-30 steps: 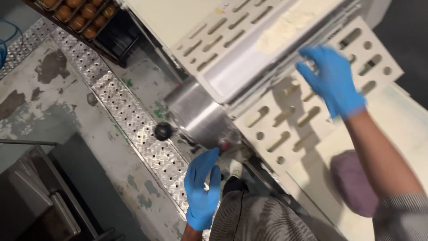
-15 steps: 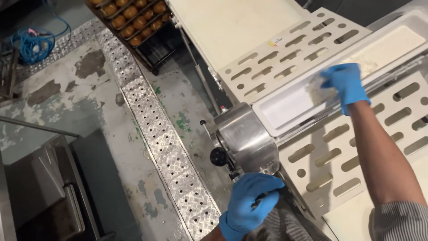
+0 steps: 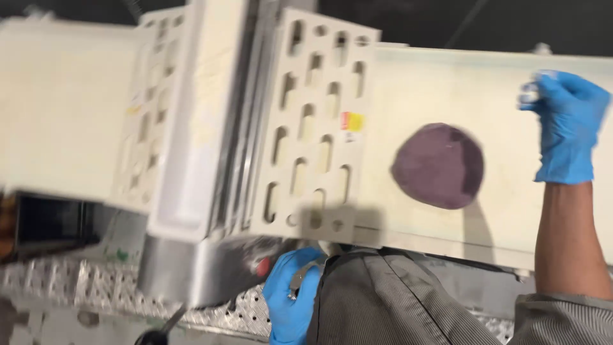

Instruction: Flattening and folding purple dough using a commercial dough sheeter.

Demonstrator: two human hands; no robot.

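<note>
At the bottom of the frame, nearest us, we see a grey striped garment (image 3: pixel 396 300) filling the lower middle. Just left of it our left hand (image 3: pixel 290 297), in a blue glove, hangs low by the machine's edge with its fingers curled around a small metal lever (image 3: pixel 300 276); the blur keeps us from telling how firmly it grips. A red knob (image 3: pixel 263 265) sits just beside that hand, against the steel housing (image 3: pixel 191 275) in the lower left. Below the housing runs a perforated metal strip (image 3: pixel 83 287) on the floor.

Higher up, the pale belt (image 3: pixel 511 217) crosses the right half of the frame. On it lies a flat, round purple dough piece (image 3: pixel 438 166), right of centre, apart from both hands. Left of the dough stands the white slotted guard (image 3: pixel 316 128), with a small red and yellow sticker (image 3: pixel 352 121) on its right edge. A second belt section (image 3: pixel 64 108) stretches across the upper left.

At the upper right our right hand (image 3: pixel 565 124), also gloved in blue, is raised over the belt, fingers bent and pinching something small and pale (image 3: pixel 529 94), possibly a scrap; it is too smeared to name.
</note>
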